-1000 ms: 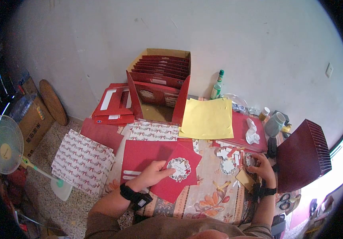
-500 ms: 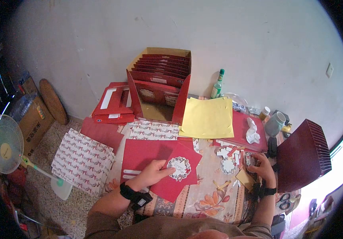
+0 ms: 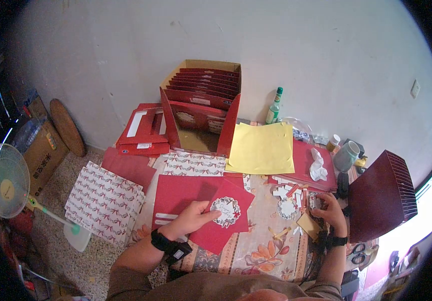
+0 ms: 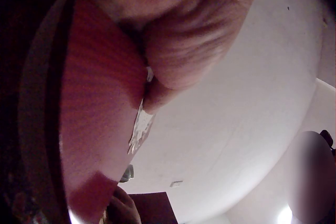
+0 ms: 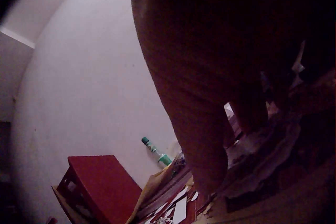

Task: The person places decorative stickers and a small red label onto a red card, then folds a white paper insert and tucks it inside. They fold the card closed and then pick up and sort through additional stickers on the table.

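My left hand (image 3: pixel 193 220) holds a red card (image 3: pixel 221 236) that carries a round white label with a wreath border (image 3: pixel 225 211). Its thumb lies over the label's left edge; the fingers are hidden behind the card. Under it lies a larger red folder (image 3: pixel 176 195) with white strips. On the right, my right hand (image 3: pixel 330 214) has its thumb and fingers around a wreath-bordered cutout (image 3: pixel 314 201). In the right wrist view the fingertips come down on the cutout (image 5: pixel 278 150), which looks dark. Another wreath cutout (image 3: pixel 287 208) lies just left of this hand.
Paper scraps (image 3: pixel 282 192) and a tan card (image 3: pixel 308 226) lie near my right hand. A red box of folders (image 3: pixel 228 128) stands at the back, yellow sheets (image 3: pixel 261 150) beside it. Patterned sheets (image 3: pixel 103 203) lie left. A dark red box (image 3: pixel 379 198) and scissors (image 3: pixel 359 253) are right.
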The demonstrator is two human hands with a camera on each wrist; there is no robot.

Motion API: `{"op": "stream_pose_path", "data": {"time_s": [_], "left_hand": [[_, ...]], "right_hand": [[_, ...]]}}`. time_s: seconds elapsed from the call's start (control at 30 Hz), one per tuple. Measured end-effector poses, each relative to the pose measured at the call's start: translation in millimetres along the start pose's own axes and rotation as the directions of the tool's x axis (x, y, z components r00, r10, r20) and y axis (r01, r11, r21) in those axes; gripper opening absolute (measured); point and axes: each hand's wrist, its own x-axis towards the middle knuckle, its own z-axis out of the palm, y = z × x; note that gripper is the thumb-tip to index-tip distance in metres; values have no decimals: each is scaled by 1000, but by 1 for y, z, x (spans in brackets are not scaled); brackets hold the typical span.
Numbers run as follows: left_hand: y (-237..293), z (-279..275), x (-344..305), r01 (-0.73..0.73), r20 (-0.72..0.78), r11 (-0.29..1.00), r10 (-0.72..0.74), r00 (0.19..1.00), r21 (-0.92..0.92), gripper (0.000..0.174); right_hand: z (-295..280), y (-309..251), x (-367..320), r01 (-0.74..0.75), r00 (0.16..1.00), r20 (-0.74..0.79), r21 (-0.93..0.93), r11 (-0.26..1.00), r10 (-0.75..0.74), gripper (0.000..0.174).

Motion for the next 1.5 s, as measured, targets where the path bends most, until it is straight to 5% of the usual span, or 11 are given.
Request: {"op": "stream_pose_path", "data": {"time_s": [0.63, 0.7, 1.5], "left_hand": [[3, -3, 1, -41, -59, 998, 45, 997, 56, 21], [8, -6, 1, 205, -58, 979, -206, 977, -17, 25], [-1, -9, 2, 172, -45, 985, -171, 984, 21, 27]], "right_hand": [[0, -7, -3, 23, 1000, -4, -3, 1000, -23, 56], [0, -7, -3, 29, 1000, -2, -13, 1000, -29, 57], [2, -2, -3, 4, 1000, -9, 20, 1000, -4, 55]]}}
